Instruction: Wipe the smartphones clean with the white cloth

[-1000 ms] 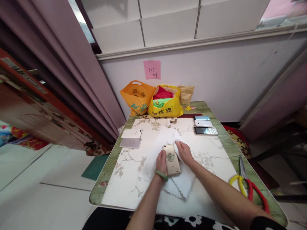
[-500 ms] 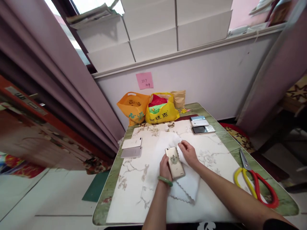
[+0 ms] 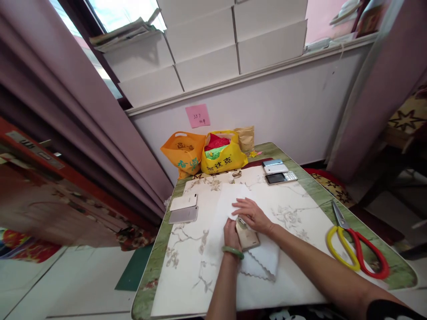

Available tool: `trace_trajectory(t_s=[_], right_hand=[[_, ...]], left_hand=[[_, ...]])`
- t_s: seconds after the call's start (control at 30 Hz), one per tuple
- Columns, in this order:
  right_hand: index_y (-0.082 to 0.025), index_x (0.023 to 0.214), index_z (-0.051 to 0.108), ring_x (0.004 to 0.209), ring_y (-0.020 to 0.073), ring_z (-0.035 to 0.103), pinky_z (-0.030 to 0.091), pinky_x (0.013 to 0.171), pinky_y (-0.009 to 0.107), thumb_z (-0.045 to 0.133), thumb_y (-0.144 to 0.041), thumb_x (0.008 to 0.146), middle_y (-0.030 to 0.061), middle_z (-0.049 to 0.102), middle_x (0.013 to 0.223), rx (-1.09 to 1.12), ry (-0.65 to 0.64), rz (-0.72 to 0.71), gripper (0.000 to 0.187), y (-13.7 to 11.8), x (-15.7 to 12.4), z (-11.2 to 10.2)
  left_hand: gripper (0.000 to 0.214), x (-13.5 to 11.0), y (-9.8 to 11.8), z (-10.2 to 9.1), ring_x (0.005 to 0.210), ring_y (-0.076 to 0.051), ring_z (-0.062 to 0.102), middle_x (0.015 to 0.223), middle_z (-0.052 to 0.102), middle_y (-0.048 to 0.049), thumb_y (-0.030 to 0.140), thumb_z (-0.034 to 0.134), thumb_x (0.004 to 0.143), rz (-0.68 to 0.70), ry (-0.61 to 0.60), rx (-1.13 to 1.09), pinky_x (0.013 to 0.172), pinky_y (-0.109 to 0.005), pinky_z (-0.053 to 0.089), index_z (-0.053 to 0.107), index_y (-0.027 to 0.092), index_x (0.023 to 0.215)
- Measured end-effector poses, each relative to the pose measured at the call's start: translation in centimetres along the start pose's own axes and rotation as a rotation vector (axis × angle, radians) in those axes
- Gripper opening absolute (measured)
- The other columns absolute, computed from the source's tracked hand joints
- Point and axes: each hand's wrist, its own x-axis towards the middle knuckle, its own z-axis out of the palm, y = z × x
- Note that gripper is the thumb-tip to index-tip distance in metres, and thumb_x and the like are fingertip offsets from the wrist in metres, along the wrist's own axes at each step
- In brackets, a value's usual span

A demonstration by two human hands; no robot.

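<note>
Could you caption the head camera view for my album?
Left fingers holding a gold phone, right fingers across its top, white cloth beneath, scissors nearby.

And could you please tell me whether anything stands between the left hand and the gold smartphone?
Nothing visible does: the left hand holds the side of the gold smartphone. The right hand is over its upper end; whether any white cloth lies between those two is hidden.

Phones (image 3: 250,240), six total: one at centre, two at left, three at far right. Bags (image 3: 227,165), far side: three. Scissors (image 3: 343,226), near right: one pair. Pink note (image 3: 197,116), far side: one. Green bangle (image 3: 233,252): one. Hands (image 3: 231,233): two, one left, one right.
</note>
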Motion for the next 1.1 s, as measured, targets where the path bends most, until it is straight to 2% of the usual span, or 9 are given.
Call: trace_trajectory(t_s=[0.1,0.53,0.67,0.87,1.0,1.1], right_hand=[[-0.034,0.106,0.072,0.130,0.0276,0.043,0.032,0.106,0.053,0.056,-0.031,0.089,0.0043,0.059,0.131,-0.028,0.059,0.032,0.023,-0.2,0.0,0.0],[-0.034,0.105,0.072,0.126,0.0261,0.047,0.034,0.104,0.050,0.055,-0.030,0.090,0.0034,0.061,0.129,-0.084,0.020,-0.001,0.022,-0.5,-0.3,0.1],[-0.033,0.104,0.072,0.123,0.0264,0.049,0.035,0.102,0.050,0.054,-0.030,0.090,0.0040,0.062,0.127,-0.109,0.038,0.032,0.023,-0.6,-0.3,0.1],[-0.031,0.103,0.072,0.122,0.0264,0.049,0.035,0.102,0.048,0.054,-0.031,0.090,0.0051,0.062,0.125,-0.113,0.056,0.019,0.022,-0.7,-0.3,0.1],[-0.030,0.103,0.072,0.109,0.0250,0.053,0.038,0.095,0.043,0.053,-0.030,0.092,0.0071,0.065,0.112,-0.133,0.093,0.056,0.023,-1.0,-0.3,-0.1],[-0.030,0.104,0.072,0.093,0.0229,0.056,0.041,0.086,0.039,0.053,-0.030,0.092,0.0070,0.065,0.093,-0.150,0.064,0.083,0.023,-1.1,-0.3,-0.1]], left_hand=[[0.024,0.0,0.0,0.0,0.065,-0.014,0.057,0.076,0.065,0.0001,0.033,0.064,0.071,-0.007,-0.015,0.001,0.062,-0.026,0.044,0.063,0.018,0.089],[0.025,0.1,-0.1,0.2,0.066,-0.014,0.059,0.073,0.065,0.0010,0.029,0.068,0.065,-0.002,0.032,-0.103,0.066,-0.026,0.044,0.063,0.016,0.086],[0.029,0.1,-0.1,0.2,0.072,-0.015,0.062,0.080,0.068,-0.0009,0.030,0.068,0.065,-0.022,0.029,-0.145,0.070,-0.027,0.045,0.064,0.016,0.090],[0.032,0.2,-0.3,0.2,0.069,-0.015,0.061,0.078,0.068,-0.0013,0.031,0.070,0.064,-0.024,0.026,-0.128,0.068,-0.026,0.045,0.064,0.016,0.091],[0.033,0.2,-0.2,0.2,0.071,-0.015,0.062,0.080,0.069,-0.0020,0.031,0.069,0.065,-0.024,0.019,-0.133,0.069,-0.027,0.045,0.064,0.015,0.094],[0.033,0.2,-0.2,0.2,0.070,-0.015,0.062,0.079,0.069,-0.0019,0.031,0.068,0.066,-0.016,0.008,-0.128,0.069,-0.027,0.046,0.065,0.015,0.094]])
